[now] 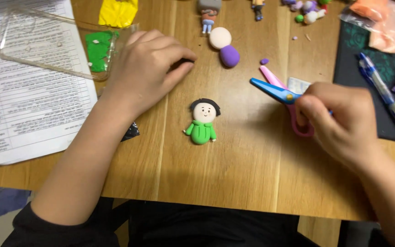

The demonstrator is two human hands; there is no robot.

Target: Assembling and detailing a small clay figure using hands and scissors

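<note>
I see my right hand [339, 121] gripping a pair of small plastic scissors with blue and pink blades [277, 89], fingers curled tight around the pink handle, the blades parted and pointing left over the wooden table [234, 174]. My left hand [145, 68] rests palm-down on the table, fingers bent and pressed together over something dark at the fingertips; I cannot tell what it is. Between my hands, nearer to me, lies a small clay figure with a green body, pale round face and black hair [202, 121], flat on the wood and touched by neither hand. Beyond it sit a cream clay ball [220, 37] and a purple clay ball [229, 56], touching each other. A clear plastic tray [46, 55] holding green clay [98, 49] lies just left of my left hand, partly over a printed sheet of paper [19, 114]. A blue pen [382, 91] lies on a dark mat [357, 68] at the right.
</note>
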